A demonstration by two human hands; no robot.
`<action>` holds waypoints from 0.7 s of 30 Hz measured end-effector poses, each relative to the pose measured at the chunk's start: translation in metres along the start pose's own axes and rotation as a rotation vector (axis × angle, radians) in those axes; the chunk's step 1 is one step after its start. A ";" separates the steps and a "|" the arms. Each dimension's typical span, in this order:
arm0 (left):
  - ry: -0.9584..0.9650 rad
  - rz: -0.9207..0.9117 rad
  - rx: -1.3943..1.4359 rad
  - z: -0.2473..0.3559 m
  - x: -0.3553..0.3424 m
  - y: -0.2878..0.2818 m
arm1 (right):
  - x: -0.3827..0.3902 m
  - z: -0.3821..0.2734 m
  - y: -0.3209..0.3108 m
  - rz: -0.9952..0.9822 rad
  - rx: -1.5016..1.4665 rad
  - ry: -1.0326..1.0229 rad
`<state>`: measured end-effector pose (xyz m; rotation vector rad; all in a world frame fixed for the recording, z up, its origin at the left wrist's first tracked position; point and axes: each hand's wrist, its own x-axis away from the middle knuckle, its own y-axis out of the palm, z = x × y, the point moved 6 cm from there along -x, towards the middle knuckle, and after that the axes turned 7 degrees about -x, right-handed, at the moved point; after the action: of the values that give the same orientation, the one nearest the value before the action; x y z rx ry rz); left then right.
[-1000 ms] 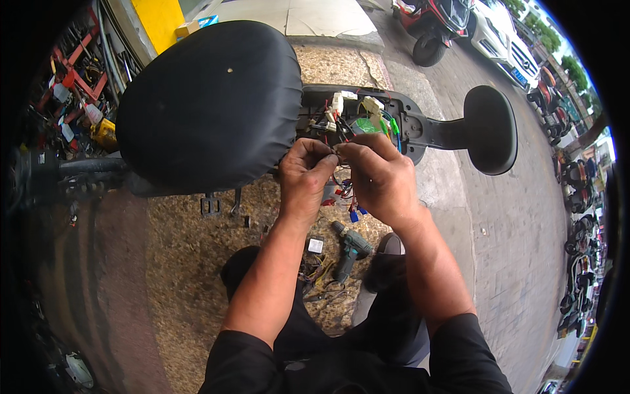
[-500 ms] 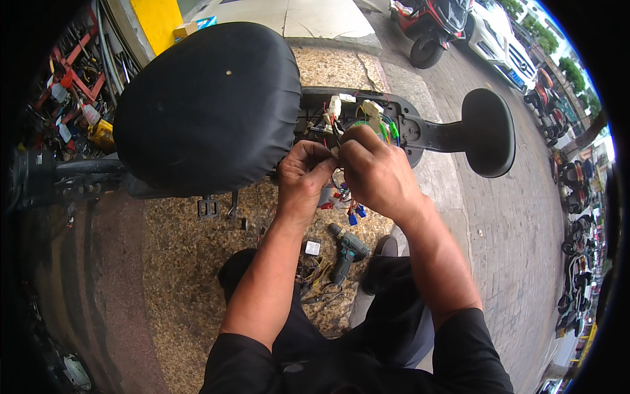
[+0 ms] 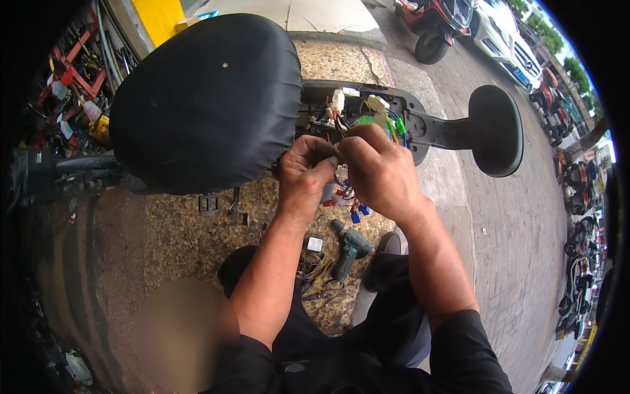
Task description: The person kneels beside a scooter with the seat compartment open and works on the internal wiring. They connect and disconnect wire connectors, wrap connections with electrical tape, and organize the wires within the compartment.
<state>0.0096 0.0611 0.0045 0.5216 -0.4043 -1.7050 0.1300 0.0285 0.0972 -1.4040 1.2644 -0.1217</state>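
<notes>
Over the open body of an electric scooter or bike, my left hand (image 3: 304,180) and my right hand (image 3: 382,169) meet with fingertips pinched together. What they pinch is mostly hidden by the fingers; wires run from around that spot. White plug connectors (image 3: 377,103) and green connectors (image 3: 400,126) stand on wires in the black plastic tray (image 3: 415,121) beyond my hands. Blue connectors (image 3: 356,215) dangle on wires beneath my right hand. Close by on the left is the big black padded seat (image 3: 207,105).
A black padded backrest (image 3: 497,131) sticks out to the right. On the speckled ground lie a cordless drill (image 3: 351,253), a small white box-shaped part (image 3: 314,244) and loose wires (image 3: 312,269). A red scooter (image 3: 436,26) and a white car (image 3: 505,43) stand on the paving.
Both hands keep their pinch at nearly the same spot. The view has shifted slightly. A blurred round shape now shows at the lower left beside my left arm.
</notes>
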 end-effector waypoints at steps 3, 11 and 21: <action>-0.004 0.010 -0.028 -0.001 -0.001 -0.002 | -0.001 -0.001 -0.001 -0.002 -0.017 -0.043; 0.047 0.013 -0.090 -0.001 -0.003 -0.004 | -0.008 -0.004 -0.003 -0.101 0.007 -0.126; 0.042 0.053 -0.043 -0.004 -0.001 0.000 | -0.014 -0.013 -0.002 -0.183 0.180 -0.120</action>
<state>0.0121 0.0620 0.0013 0.5097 -0.3480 -1.6455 0.1160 0.0297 0.1109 -1.3480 0.9997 -0.2665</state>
